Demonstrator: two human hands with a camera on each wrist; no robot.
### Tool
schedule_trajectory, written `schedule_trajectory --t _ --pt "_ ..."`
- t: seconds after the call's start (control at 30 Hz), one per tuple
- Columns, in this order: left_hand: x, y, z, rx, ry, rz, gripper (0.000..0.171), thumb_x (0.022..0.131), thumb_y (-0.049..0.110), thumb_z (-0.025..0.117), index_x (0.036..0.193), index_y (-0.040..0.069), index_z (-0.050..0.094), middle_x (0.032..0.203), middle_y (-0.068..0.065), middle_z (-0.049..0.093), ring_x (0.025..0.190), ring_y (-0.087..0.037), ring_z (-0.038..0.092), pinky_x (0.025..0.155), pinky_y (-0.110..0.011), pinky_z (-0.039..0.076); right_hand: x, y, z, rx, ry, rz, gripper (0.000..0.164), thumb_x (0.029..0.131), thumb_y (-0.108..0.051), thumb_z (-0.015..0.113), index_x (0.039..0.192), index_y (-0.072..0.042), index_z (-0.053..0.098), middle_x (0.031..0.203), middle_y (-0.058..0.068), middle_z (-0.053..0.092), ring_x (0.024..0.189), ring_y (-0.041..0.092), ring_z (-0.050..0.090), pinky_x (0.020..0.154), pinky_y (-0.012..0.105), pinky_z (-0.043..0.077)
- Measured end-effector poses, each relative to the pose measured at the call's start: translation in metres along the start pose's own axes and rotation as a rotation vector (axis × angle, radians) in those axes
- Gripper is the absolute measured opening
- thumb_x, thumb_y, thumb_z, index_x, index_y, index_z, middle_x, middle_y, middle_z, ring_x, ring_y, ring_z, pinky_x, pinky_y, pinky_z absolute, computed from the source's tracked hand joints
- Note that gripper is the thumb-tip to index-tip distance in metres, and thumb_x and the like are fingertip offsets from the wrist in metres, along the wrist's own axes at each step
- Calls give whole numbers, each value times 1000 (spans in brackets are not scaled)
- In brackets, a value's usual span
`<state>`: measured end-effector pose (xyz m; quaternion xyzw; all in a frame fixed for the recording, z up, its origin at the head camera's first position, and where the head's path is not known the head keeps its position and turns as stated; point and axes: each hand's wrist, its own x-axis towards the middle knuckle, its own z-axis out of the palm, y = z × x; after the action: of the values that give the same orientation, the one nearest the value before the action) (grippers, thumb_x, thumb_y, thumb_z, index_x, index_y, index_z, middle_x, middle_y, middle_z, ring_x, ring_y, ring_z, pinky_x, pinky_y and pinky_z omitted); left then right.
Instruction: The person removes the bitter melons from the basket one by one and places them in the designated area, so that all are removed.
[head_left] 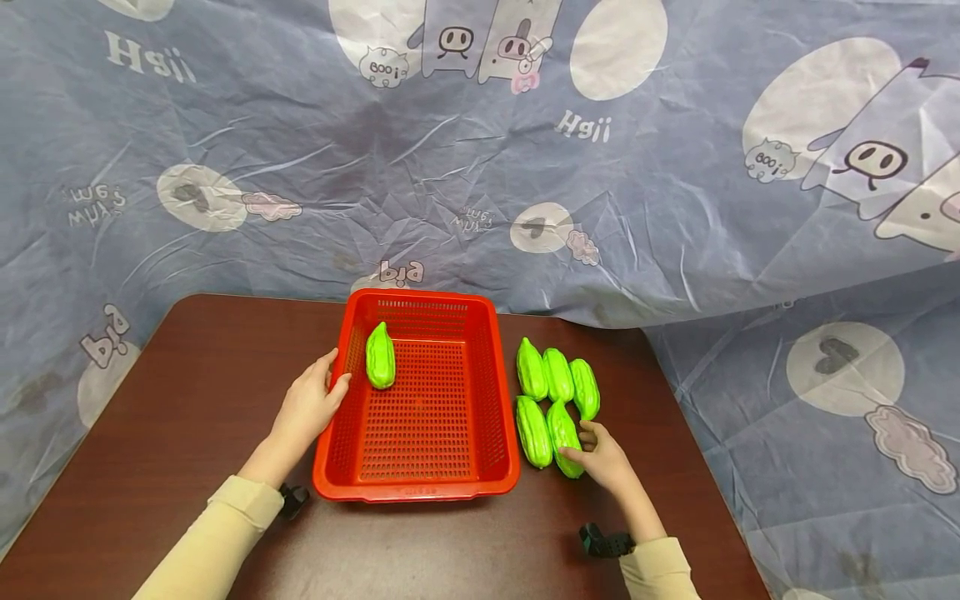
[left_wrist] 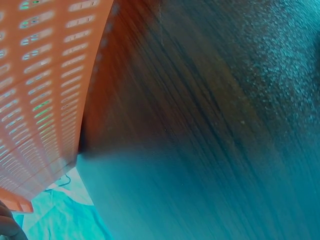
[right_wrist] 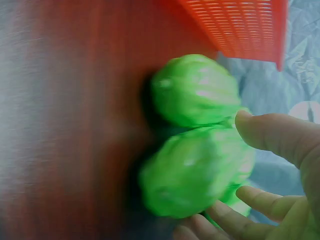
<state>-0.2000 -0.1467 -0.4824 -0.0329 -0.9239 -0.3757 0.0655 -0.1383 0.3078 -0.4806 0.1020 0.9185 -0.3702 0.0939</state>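
Observation:
A red plastic basket point(head_left: 416, 493) stands mid-table with one bright green bitter melon point(head_left: 381, 360) inside, near its left wall. My left hand point(head_left: 306, 408) holds the basket's left rim; the left wrist view shows the slotted outer wall point(left_wrist: 50, 95) and only a bit of finger. Right of the basket, several more bitter melons lie in two rows. My right hand point(head_left: 606, 462) is at the front-row right bitter melon point(head_left: 564, 437). In the right wrist view, thumb and fingers spread around that melon point(right_wrist: 185, 172), and whether they touch it is unclear. Beside it lies another melon point(right_wrist: 195, 90).
The back-row bitter melons point(head_left: 558, 375) lie just beyond the right hand. The dark brown tabletop point(head_left: 187, 392) ends at a blue patterned cloth point(head_left: 420, 167) behind and to the right. A dark device is strapped to each wrist.

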Motion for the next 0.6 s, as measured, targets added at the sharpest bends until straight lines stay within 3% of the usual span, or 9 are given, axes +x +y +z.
schedule_trajectory --t 0.33,0.6 --pt "0 -2 1 -1 4 5 59 100 26 53 148 -4 38 126 -30 57 107 -41 60 91 -57 50 13 -61 -12 -36 31 -88 75 91 -33 69 150 -2 35 145 25 48 133 43 46 102 55 44" --pt "0 -1 1 -8 -6 -4 60 100 26 53 149 -4 36 127 -30 57 108 -41 61 90 -56 52 23 -132 7 46 38 -221 70 89 -31 72 146 -4 43 142 20 52 132 39 48 104 53 44"
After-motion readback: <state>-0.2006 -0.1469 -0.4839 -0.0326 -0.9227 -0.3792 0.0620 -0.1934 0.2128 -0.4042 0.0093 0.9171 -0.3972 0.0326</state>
